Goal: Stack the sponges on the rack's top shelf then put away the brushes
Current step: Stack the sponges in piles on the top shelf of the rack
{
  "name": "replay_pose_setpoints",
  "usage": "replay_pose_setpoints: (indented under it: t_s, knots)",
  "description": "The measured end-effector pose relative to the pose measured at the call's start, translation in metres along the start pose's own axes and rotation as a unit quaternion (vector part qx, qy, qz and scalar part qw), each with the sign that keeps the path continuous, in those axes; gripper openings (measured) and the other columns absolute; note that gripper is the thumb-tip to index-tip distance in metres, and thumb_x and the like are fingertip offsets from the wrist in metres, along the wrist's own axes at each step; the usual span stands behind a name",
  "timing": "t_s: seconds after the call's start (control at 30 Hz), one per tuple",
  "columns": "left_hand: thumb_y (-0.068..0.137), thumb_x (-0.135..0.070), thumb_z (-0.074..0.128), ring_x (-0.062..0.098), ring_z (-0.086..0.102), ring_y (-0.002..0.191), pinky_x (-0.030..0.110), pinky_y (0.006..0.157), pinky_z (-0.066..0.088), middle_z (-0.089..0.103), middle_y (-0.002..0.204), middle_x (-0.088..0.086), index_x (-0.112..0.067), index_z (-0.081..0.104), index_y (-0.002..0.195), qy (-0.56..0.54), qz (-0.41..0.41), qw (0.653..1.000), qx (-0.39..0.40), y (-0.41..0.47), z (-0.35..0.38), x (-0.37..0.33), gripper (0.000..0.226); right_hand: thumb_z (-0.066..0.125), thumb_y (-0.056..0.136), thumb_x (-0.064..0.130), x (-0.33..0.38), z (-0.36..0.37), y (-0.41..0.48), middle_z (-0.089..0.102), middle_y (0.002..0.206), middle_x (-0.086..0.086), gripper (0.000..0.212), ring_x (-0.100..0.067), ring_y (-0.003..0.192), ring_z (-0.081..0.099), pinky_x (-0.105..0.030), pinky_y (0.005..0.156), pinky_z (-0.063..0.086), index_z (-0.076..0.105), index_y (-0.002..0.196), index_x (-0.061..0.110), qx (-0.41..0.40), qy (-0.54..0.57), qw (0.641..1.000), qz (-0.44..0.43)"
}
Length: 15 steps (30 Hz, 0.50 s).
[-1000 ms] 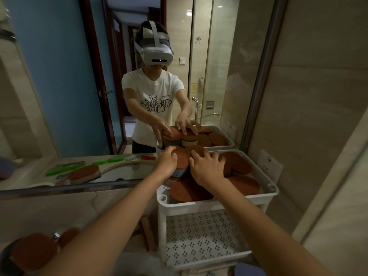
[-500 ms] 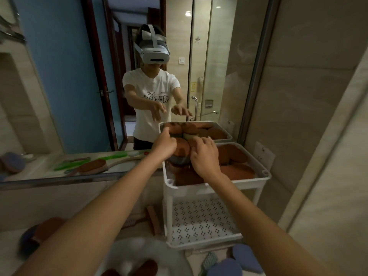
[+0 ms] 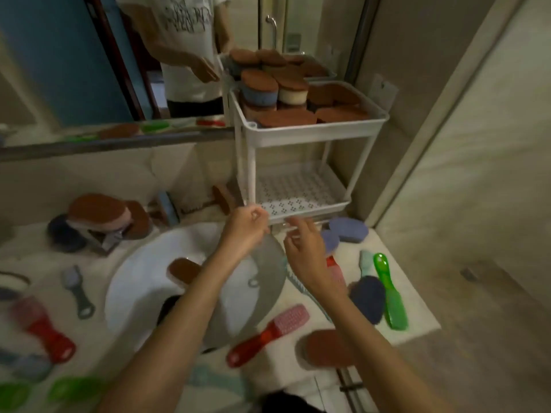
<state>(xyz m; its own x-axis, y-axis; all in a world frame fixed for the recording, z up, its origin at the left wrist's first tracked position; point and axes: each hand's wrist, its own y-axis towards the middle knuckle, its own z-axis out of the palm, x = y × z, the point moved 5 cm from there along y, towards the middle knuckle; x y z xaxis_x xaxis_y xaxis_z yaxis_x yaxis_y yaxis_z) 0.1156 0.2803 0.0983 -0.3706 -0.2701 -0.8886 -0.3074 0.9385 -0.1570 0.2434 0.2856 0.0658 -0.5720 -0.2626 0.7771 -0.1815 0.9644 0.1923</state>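
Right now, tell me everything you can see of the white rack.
The rack is a white, plastic-looking stand with two shelves on thin posts, upright on the counter, its back against the mirror. The rimmed top shelf is packed with brown-topped sponges, some stacked. The lower shelf has a perforated floor and looks bare. The left hand and right hand hang near its lower front edge; contact cannot be told.

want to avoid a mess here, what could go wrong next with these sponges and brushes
1. The brown-topped blue sponge stack on the white plastic rack's top shelf rises well above the rim; another sponge on top could topple it.
2. The translucent green brush and the brown oval sponge lie near the edge of the pale counter, where a careless reach might sweep them off.
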Motion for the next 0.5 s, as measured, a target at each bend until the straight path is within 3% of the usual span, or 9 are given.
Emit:
replay_pose_setpoints:
  t_s: [0.1, 0.17, 0.27, 0.4, 0.5]
  knots:
    - [0.093, -0.012, 0.041, 0.018, 0.052, 0.053, 0.036, 0.073, 0.053, 0.062, 0.073, 0.009, -0.02, 0.052, 0.066, 0.041, -0.074, 0.993, 0.084, -0.025, 0.037, 0.054, 0.03, 0.052, 0.087, 0.004, -0.047, 0.011, -0.042, 0.057, 0.125, -0.014, 0.036, -0.03, 0.114, 0.054, -0.032, 0.092, 0.041, 0.055, 0.123, 0.005, 0.117, -0.072, 0.989, 0.058]
    - [0.091, -0.016, 0.043, 0.029, 0.061, 0.063, 0.041, 0.082, 0.056, 0.068, 0.079, 0.014, -0.019, 0.055, 0.066, 0.065, -0.1, 0.986, 0.12, -0.041, 0.055, 0.08, 0.028, 0.055, 0.087, 0.01, -0.07, 0.012, -0.071, 0.056, 0.125, -0.012, 0.037, -0.028, 0.115, 0.053, -0.03, 0.091, 0.039, 0.055, 0.124, 0.007, 0.151, -0.116, 0.978, 0.086]
    - [0.091, -0.021, 0.043, 0.036, 0.067, 0.089, 0.039, 0.082, 0.055, 0.07, 0.097, 0.017, -0.012, 0.063, 0.087, 0.078, -0.127, 0.978, 0.142, -0.062, 0.071, 0.105, 0.022, 0.059, 0.086, 0.02, -0.09, 0.006, -0.104, 0.053, 0.129, -0.01, 0.044, -0.025, 0.119, 0.05, -0.029, 0.095, 0.038, 0.051, 0.129, 0.013, 0.172, -0.154, 0.969, 0.091]
    - [0.091, -0.019, 0.043, 0.031, 0.068, 0.079, 0.036, 0.078, 0.054, 0.07, 0.095, 0.017, -0.013, 0.057, 0.085, 0.072, -0.138, 0.977, 0.142, -0.076, 0.079, 0.12, 0.017, 0.066, 0.08, 0.028, -0.107, 0.005, -0.128, 0.033, 0.144, -0.01, 0.076, -0.028, 0.135, 0.03, -0.035, 0.106, 0.033, 0.027, 0.143, 0.018, 0.329, -0.268, 0.9, 0.105]
    - [0.092, -0.017, 0.043, 0.029, 0.066, 0.072, 0.037, 0.077, 0.055, 0.067, 0.086, 0.015, -0.008, 0.059, 0.089, 0.057, -0.147, 0.978, 0.133, -0.077, 0.081, 0.124, 0.018, 0.07, 0.077, 0.025, -0.117, 0.008, -0.136, 0.029, 0.146, -0.01, 0.088, -0.029, 0.138, 0.024, -0.039, 0.11, 0.027, 0.017, 0.146, 0.02, 0.392, -0.337, 0.85, 0.106]
